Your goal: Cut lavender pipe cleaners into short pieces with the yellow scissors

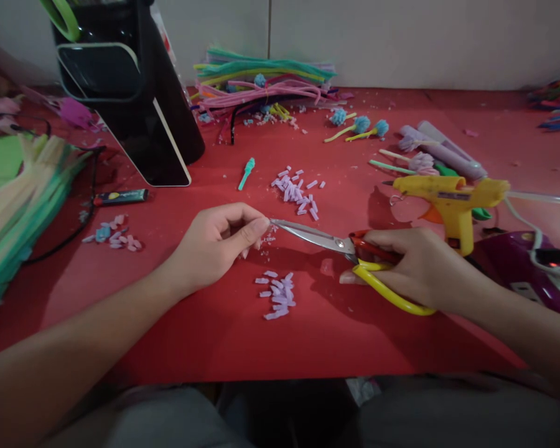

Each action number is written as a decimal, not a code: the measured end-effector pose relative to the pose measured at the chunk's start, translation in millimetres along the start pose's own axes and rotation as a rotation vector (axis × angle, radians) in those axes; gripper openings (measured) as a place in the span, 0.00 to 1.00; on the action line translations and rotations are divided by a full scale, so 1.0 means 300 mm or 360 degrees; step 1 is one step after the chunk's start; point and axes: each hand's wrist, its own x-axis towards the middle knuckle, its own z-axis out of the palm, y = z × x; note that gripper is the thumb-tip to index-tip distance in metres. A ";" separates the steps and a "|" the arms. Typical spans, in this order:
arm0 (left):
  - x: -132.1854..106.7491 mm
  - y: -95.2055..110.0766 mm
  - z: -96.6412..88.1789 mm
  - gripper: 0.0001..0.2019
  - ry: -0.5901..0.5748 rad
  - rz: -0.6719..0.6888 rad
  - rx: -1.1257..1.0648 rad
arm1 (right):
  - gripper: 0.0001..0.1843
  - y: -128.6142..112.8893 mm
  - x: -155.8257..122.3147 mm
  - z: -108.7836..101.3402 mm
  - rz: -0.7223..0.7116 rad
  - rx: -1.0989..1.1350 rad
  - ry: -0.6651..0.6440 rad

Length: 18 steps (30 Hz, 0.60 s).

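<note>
My right hand (pixel 413 264) grips a pair of scissors (pixel 315 235) by the red and yellow handles, blades pointing left and nearly closed. At the blade tips, my left hand (pixel 224 242) pinches thumb against forefinger; whatever lies between them is too small or hidden to name. Just beyond the blades is a loose pile of short lilac pieces (pixel 294 191). A second pile of similar lilac pieces (pixel 279 294) lies nearer to me, below the scissors. Tiny pale clippings (pixel 267 238) are scattered on the red tabletop (pixel 205 342) by my left fingertips.
A yellow glue gun (pixel 448 190) lies right, near lilac fuzzy stems. Fuzzy sticks (pixel 266 71) are bundled at the back, beside blue-headed stems (pixel 361 124). A tall black container (pixel 135 93) stands left. A lighter (pixel 121 197) and pink and blue bits (pixel 114 235) lie near it.
</note>
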 end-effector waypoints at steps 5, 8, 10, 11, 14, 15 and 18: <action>0.001 -0.004 0.002 0.12 -0.0021 -0.0002 -0.0012 | 0.39 -0.017 -0.001 -0.004 0.0027 0.0026 0.0031; 0.001 -0.008 0.001 0.11 -0.0012 0.0006 -0.0019 | 0.38 -0.018 -0.003 -0.009 0.0021 0.0040 0.0007; 0.002 -0.008 0.000 0.11 0.0001 0.0010 -0.0011 | 0.36 -0.013 -0.004 -0.012 0.0006 0.0036 -0.0021; 0.002 -0.007 0.000 0.10 0.0009 0.0006 -0.0004 | 0.36 -0.011 -0.005 -0.012 -0.0002 0.0028 -0.0026; 0.002 -0.005 -0.001 0.10 0.0028 -0.0011 0.0014 | 0.35 -0.005 -0.005 -0.012 -0.0021 0.0014 -0.0030; 0.003 -0.005 -0.001 0.10 0.0027 -0.0008 0.0014 | 0.35 -0.004 -0.005 -0.011 -0.0022 0.0012 -0.0032; 0.002 -0.006 0.000 0.11 0.0014 0.0008 -0.0005 | 0.35 -0.005 -0.004 -0.009 -0.0016 0.0003 -0.0023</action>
